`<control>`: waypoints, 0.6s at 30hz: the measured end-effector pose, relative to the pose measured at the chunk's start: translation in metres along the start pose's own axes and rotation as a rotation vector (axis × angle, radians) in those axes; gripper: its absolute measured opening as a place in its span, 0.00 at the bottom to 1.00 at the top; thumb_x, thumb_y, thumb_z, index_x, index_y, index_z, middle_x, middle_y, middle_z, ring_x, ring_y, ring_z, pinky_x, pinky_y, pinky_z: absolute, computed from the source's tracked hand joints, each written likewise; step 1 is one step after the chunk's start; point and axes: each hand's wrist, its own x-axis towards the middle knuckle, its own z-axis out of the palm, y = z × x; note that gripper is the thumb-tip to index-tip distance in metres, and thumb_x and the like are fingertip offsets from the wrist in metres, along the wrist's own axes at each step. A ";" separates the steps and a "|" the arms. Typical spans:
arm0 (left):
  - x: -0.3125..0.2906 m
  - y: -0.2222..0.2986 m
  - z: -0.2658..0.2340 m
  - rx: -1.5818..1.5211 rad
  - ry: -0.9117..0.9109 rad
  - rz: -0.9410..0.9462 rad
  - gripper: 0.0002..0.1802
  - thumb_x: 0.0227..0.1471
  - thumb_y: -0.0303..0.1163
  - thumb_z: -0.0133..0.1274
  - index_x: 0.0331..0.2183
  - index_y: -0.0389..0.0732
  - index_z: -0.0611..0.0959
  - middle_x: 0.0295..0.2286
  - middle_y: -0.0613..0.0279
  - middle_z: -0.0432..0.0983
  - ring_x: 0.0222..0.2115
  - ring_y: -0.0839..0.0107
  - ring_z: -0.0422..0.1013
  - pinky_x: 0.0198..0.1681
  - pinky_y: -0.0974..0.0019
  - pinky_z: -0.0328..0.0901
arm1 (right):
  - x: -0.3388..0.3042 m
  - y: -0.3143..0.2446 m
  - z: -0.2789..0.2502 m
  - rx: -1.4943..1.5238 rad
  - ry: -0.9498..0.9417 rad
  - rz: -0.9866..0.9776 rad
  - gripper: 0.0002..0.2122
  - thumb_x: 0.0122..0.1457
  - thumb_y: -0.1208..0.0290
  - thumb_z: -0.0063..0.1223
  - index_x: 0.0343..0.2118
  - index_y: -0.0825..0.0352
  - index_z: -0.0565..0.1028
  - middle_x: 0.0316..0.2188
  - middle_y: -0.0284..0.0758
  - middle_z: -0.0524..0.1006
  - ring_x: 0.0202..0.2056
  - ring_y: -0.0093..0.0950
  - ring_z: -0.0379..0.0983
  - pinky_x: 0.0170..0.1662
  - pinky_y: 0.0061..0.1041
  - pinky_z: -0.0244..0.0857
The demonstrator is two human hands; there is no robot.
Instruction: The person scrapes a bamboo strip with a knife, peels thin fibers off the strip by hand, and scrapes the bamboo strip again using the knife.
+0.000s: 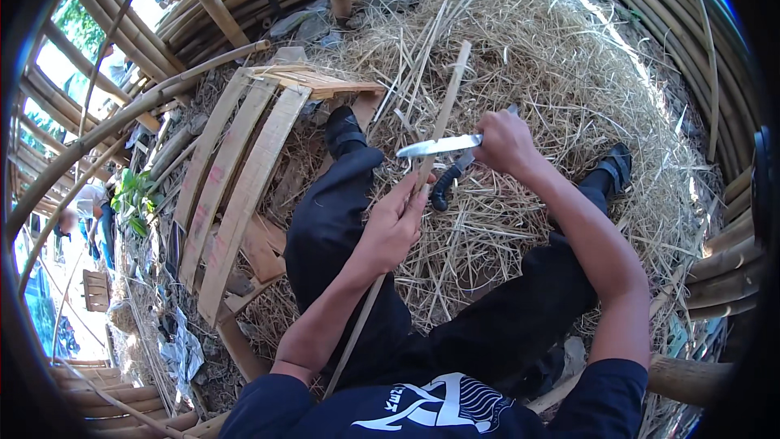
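My left hand (393, 226) is closed around a long, thin bamboo strip (452, 93), which slants from beside my body up and away to the right. My right hand (505, 143) grips a knife, and its pale blade (431, 147) lies across the strip just beyond my left fingers. The knife's handle is mostly hidden in my fist. Below that blade, a dark curved handle (441, 189) of a second bladed tool shows over the shavings between my legs.
Bamboo shavings (569, 73) cover the ground in a thick heap. A slatted wooden crate (252, 171) stands tilted by my left leg. Stacked bamboo poles (682, 49) curve around the far and right sides. A person (97, 211) bends over at the far left.
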 end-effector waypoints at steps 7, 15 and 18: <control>-0.014 0.000 0.002 -0.014 -0.138 -0.043 0.15 0.64 0.33 0.37 0.50 0.42 0.68 0.12 0.78 0.49 0.09 0.88 0.45 0.11 0.80 0.43 | -0.006 0.131 -0.012 0.168 0.275 0.825 0.16 0.47 0.66 0.51 0.32 0.76 0.77 0.31 0.52 0.78 0.36 0.46 0.76 0.42 0.39 0.68; -0.003 0.002 0.003 -0.036 -0.046 -0.064 0.16 0.64 0.31 0.37 0.52 0.42 0.67 0.13 0.79 0.49 0.10 0.89 0.45 0.11 0.80 0.42 | -0.033 0.067 -0.028 0.281 0.227 0.423 0.14 0.49 0.65 0.52 0.25 0.75 0.78 0.20 0.49 0.76 0.23 0.45 0.74 0.32 0.38 0.69; -0.003 0.003 0.006 -0.051 -0.041 -0.057 0.16 0.64 0.31 0.38 0.52 0.42 0.67 0.14 0.79 0.50 0.10 0.89 0.45 0.12 0.80 0.43 | -0.041 0.026 -0.030 0.235 0.084 0.142 0.11 0.47 0.67 0.52 0.22 0.71 0.79 0.16 0.48 0.74 0.21 0.44 0.73 0.31 0.38 0.69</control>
